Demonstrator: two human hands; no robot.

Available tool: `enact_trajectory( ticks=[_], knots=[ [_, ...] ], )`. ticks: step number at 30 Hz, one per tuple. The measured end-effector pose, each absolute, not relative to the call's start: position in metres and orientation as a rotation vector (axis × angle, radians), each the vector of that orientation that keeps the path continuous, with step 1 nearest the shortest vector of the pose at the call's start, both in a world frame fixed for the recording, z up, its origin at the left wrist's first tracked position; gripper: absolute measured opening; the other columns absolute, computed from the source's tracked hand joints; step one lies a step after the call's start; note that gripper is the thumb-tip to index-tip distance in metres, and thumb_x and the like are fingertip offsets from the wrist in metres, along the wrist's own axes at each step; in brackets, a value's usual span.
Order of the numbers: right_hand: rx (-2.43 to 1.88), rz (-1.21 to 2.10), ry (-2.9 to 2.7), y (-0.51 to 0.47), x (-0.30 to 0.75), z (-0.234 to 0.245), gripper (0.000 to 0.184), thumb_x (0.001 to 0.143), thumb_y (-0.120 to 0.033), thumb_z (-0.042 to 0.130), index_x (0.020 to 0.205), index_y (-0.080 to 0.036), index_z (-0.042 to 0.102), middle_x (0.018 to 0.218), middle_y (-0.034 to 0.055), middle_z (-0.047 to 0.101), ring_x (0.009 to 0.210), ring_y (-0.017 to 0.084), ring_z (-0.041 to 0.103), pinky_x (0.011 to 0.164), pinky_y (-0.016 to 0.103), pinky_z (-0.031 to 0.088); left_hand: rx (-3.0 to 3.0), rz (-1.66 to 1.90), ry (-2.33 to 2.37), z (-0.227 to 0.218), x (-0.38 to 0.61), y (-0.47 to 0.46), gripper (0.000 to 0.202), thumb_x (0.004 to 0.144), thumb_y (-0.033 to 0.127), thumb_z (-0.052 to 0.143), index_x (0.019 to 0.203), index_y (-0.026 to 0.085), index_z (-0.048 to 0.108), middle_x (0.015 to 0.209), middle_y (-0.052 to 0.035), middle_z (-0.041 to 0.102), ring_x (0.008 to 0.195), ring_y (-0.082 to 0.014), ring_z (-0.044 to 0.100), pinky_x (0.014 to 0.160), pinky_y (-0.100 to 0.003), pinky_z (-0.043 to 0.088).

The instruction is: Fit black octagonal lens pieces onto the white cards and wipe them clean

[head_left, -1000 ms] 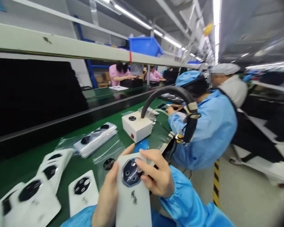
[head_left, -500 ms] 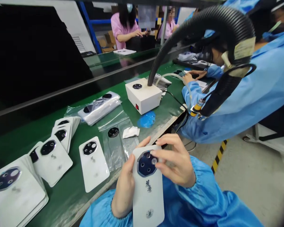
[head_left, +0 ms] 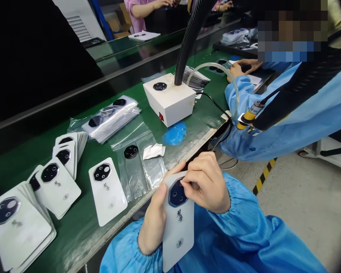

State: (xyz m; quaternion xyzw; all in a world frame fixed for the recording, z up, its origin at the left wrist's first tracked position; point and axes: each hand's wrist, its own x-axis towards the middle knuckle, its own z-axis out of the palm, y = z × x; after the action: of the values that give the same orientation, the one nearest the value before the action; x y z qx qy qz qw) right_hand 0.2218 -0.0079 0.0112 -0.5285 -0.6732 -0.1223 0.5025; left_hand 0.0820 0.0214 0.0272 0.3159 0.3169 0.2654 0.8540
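Note:
A white phone back cover with a dark octagonal camera panel, black writing and a small round emblem is held tilted above my lap. My left hand grips it by its left edge, thumb on the front. At the cover's top right corner, my right hand is closed, thumb and forefinger pinched together at the right side of the camera panel. Anything between those fingertips is hidden. On the bench to the left lies a single similar cover, near a clear plastic bag with a dark camera panel on it.
Stacks of covers and fanned covers fill the bench's left side. Bagged covers, a crumpled white wipe, a blue film and a white box with a red switch stand farther back. A black hose arches overhead; a co-worker's blue sleeve is at right.
My right hand has gone from spread fingers to a pinch at the camera panel. The cover has turned slightly, and my view has tipped downward.

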Motion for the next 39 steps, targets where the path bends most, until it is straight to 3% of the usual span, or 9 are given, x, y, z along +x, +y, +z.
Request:
enact_trajectory(
  ticks=[4,11,19,27,31,39],
  knots=[
    [-1.228,-0.405,-1.667,-0.004,0.224,0.007,0.010,0.083,-0.017,0.052,0.074,-0.016,0.052,0.072,0.0031,0.054,0.072,0.016,0.048,0.066,0.036,0.043,0.579,0.564,0.747,0.032,0.087,0.023,0.041,0.084,0.046,0.050,0.118,0.026,0.062,0.112,-0.0013,0.067,0.125,-0.0274,0.045,0.111,-0.040,0.024],
    [-1.179,-0.398,-1.711,-0.001,0.226,0.005,0.008,0.080,-0.012,0.053,0.073,-0.014,0.054,0.073,0.0048,0.055,0.072,0.017,0.048,0.063,0.035,0.044,0.531,0.530,0.823,0.037,0.090,0.027,0.046,0.083,0.048,0.049,0.117,0.021,0.062,0.101,-0.0048,0.070,0.111,-0.0293,0.056,0.103,-0.044,0.033],
    [-1.196,-0.347,-1.700,0.003,0.225,0.004,0.008,0.082,-0.014,0.054,0.074,-0.015,0.054,0.073,0.0039,0.055,0.071,0.016,0.046,0.063,0.034,0.044,0.475,0.510,0.813,0.037,0.090,0.032,0.046,0.081,0.049,0.052,0.116,0.022,0.063,0.098,-0.0044,0.071,0.111,-0.0294,0.056,0.103,-0.044,0.035],
    [-1.363,-0.049,-1.696,0.001,0.223,0.015,0.010,0.082,-0.011,0.052,0.075,-0.017,0.050,0.073,0.0030,0.053,0.069,0.014,0.045,0.060,0.029,0.043,0.809,0.581,0.774,0.027,0.082,0.034,0.042,0.086,0.046,0.046,0.118,0.024,0.062,0.131,-0.0027,0.056,0.130,-0.0279,0.039,0.111,-0.037,0.025],
    [-1.371,0.014,-1.719,0.001,0.223,0.020,0.010,0.083,-0.010,0.050,0.075,-0.017,0.050,0.073,0.0032,0.053,0.070,0.014,0.047,0.061,0.028,0.044,0.888,0.585,0.776,0.026,0.079,0.035,0.042,0.087,0.044,0.047,0.118,0.022,0.062,0.135,-0.0028,0.053,0.134,-0.0277,0.033,0.114,-0.036,0.018],
    [-1.222,-0.283,-1.756,0.003,0.216,0.008,0.009,0.084,-0.013,0.048,0.078,-0.018,0.052,0.074,0.0033,0.056,0.062,0.013,0.044,0.052,0.028,0.038,0.494,0.462,0.851,0.039,0.077,0.037,0.049,0.080,0.051,0.052,0.120,0.023,0.060,0.107,-0.0042,0.069,0.115,-0.0298,0.054,0.103,-0.043,0.035]
  ],
)
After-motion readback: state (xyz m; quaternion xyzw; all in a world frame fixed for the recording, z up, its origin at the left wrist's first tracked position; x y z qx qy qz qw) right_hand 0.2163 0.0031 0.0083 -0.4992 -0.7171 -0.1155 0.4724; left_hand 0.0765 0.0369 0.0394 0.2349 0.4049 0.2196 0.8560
